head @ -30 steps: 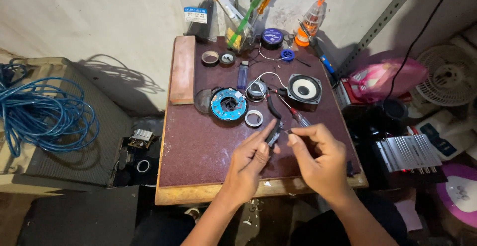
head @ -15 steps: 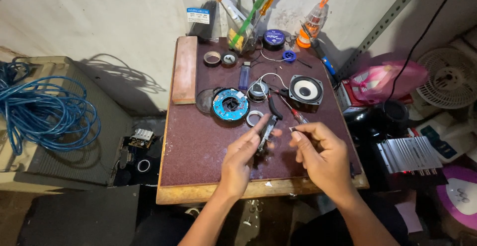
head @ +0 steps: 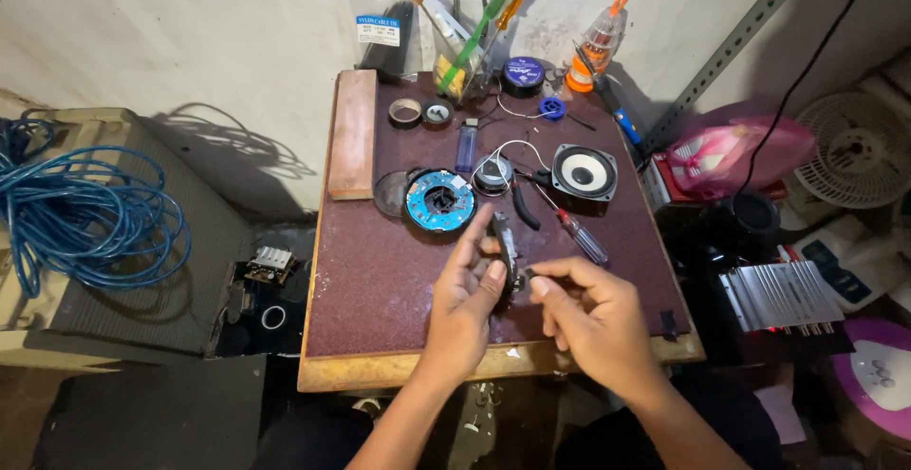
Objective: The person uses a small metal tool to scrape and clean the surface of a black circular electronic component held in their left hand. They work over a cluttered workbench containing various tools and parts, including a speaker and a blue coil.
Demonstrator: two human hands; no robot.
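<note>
My left hand (head: pixel 467 299) holds a small dark ring-shaped part (head: pixel 505 249) edge-up above the maroon worktable (head: pixel 380 280). My right hand (head: pixel 593 316) is beside it, its thumb and forefinger pinched on a small dark piece at the part's lower edge. Just beyond the hands lie a round blue circuit board (head: pixel 439 200), a small round metal part (head: pixel 493 173) with white wires, black pliers (head: pixel 523 206) and a screwdriver (head: pixel 579 234) with a clear handle. A small speaker (head: pixel 584 172) sits to the right of these.
A wooden block (head: pixel 353 146) lies along the table's left side. A cup of screwdrivers (head: pixel 462 62), tape rolls (head: pixel 406 111), a lighter (head: pixel 465 145) and a glue bottle (head: pixel 600 45) stand at the back. A blue cable coil (head: pixel 81 214) lies left; a fan (head: pixel 859 150), a pink bag (head: pixel 735 152) and a finned metal block (head: pixel 780 297) right.
The ring-shaped part has been lifted and turned on edge in my left hand. My right hand has shifted to its lower edge. The view has moved slightly.
</note>
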